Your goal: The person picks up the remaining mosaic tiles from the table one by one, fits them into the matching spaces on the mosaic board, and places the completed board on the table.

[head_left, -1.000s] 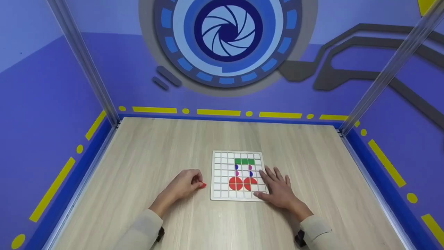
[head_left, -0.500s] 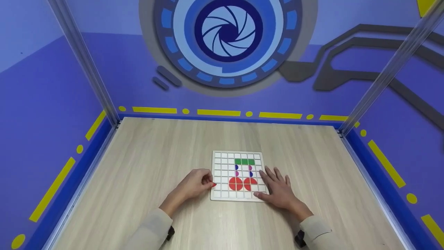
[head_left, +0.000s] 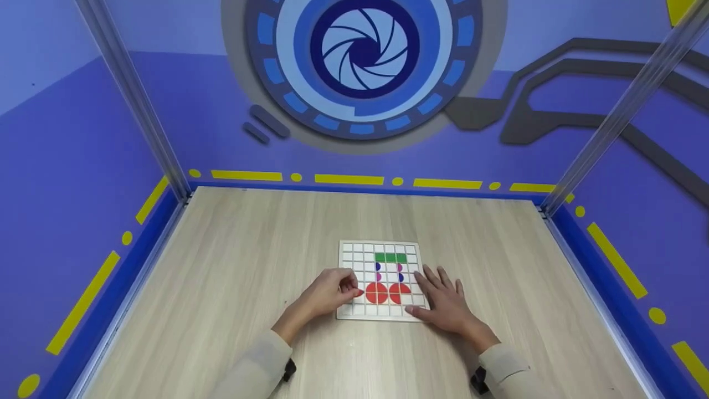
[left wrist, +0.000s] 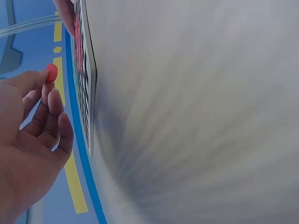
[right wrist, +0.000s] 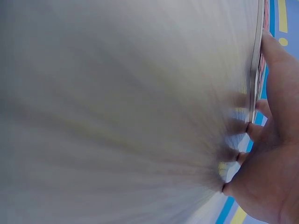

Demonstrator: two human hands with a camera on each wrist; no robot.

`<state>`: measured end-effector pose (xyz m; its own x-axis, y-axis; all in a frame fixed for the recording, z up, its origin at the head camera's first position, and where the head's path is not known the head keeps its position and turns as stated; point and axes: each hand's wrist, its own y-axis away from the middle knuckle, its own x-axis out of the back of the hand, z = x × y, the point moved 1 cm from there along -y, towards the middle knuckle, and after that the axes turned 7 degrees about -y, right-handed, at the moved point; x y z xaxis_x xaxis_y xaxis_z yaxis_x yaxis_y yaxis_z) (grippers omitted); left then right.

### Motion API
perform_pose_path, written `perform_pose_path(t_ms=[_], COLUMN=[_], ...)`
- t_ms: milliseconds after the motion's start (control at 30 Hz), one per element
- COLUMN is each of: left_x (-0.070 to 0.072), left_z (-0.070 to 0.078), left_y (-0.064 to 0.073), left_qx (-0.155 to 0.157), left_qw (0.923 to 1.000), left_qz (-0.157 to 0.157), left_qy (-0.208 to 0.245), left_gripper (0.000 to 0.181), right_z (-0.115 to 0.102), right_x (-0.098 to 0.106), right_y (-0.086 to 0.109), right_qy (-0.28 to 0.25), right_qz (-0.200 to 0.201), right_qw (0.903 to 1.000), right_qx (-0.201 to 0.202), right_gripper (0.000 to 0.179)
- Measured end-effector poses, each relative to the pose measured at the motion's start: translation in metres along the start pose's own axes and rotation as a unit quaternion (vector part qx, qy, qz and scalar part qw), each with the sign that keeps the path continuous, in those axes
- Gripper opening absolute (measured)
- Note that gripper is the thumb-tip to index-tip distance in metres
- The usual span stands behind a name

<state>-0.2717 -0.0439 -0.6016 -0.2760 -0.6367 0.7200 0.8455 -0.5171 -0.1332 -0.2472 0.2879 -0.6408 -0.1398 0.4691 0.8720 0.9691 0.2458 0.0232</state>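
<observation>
A square white grid board (head_left: 357, 249) lies on the table, bearing green squares (head_left: 391, 257), small blue and pink pieces, a full red circle (head_left: 376, 293) and a red circle (head_left: 396, 290) whose lower right quarter is white. Over the board's left side my left hand (head_left: 328, 292) pinches a small red piece (head_left: 359, 292) between thumb and forefinger; the left wrist view shows this red piece (left wrist: 52, 72) raised off the board. My right hand (head_left: 446, 302) rests with spread fingers on the board's right edge, thumb and forefinger on it, other fingers reaching the table.
The pale wooden table (head_left: 249, 238) surrounds the board. Blue walls (head_left: 205, 122) with yellow marks and metal corner posts (head_left: 135, 105) enclose it at the back and both sides.
My left hand has moved right with the red piece, from beside the board to above its left columns. My right hand stays in place on the board's edge.
</observation>
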Motion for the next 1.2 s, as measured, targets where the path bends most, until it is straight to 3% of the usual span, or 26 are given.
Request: perform_pose_path(t_ms=[300,533,1200], left_x=[-0.01,-0.014,-0.032], left_z=[0.013,0.023,0.033], left_y=[-0.01,-0.016,-0.038], left_qx=[-0.005,0.003,-0.007], left_qw=[0.9999,0.9991,0.9984], left_qz=[-0.016,-0.027,-0.026], left_qy=[0.003,0.034,0.049], left_gripper=[0.01,0.01,0.004], right_z=[-0.002,-0.003,0.0], right_x=[0.001,0.003,0.0], right_y=[0.0,-0.001,0.0], right_qy=[-0.006,-0.002,0.011], right_qz=[-0.009,-0.005,-0.002], right_qw=[0.9999,1.0,0.9999], right_qx=[-0.002,0.003,0.003], right_gripper=[0.099,0.099,0.098])
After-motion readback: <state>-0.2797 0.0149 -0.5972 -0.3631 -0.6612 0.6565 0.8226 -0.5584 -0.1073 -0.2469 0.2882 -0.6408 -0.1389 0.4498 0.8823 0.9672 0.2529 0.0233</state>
